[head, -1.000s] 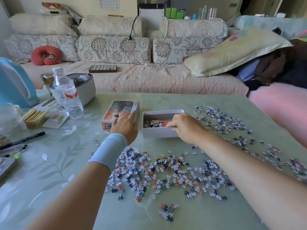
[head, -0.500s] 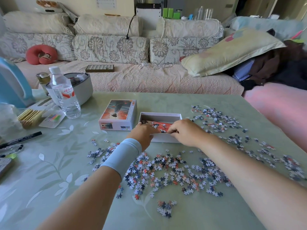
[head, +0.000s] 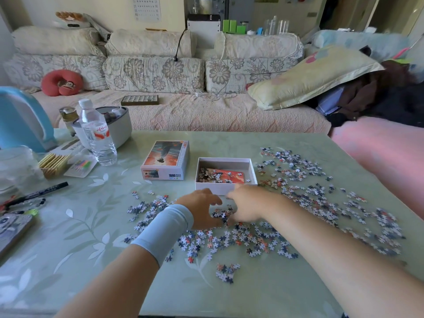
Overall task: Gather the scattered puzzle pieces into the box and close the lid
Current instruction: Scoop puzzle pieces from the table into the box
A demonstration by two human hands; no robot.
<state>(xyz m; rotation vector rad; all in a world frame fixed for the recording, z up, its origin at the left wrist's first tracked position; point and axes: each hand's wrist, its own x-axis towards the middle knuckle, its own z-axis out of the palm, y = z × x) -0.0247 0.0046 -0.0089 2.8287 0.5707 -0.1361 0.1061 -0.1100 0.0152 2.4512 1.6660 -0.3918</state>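
Observation:
The open white box [head: 226, 187] holds a small heap of puzzle pieces and a red picture sheet. Its lid [head: 166, 159], printed with an orange picture, lies just left of it. Scattered puzzle pieces [head: 231, 241] cover the table in front of the box, and more pieces [head: 305, 177] spread to its right. My left hand [head: 198, 208], with a pale blue wristband, and my right hand [head: 249, 206] lie on the table just in front of the box. Their curved fingers and thumbs cup a clump of pieces [head: 222, 214] between them. The right hand is blurred.
A water bottle [head: 97, 134], a grey pot [head: 118, 125], a blue kettle [head: 21, 118], wooden sticks [head: 54, 162] and a black marker [head: 43, 190] crowd the table's left side. A small separate cluster of pieces [head: 226, 271] lies near the front edge. A sofa runs behind the table.
Both hands have drawn back from the box down onto the table and closed in around a clump of pieces. One second ago the left hand rested on the lid.

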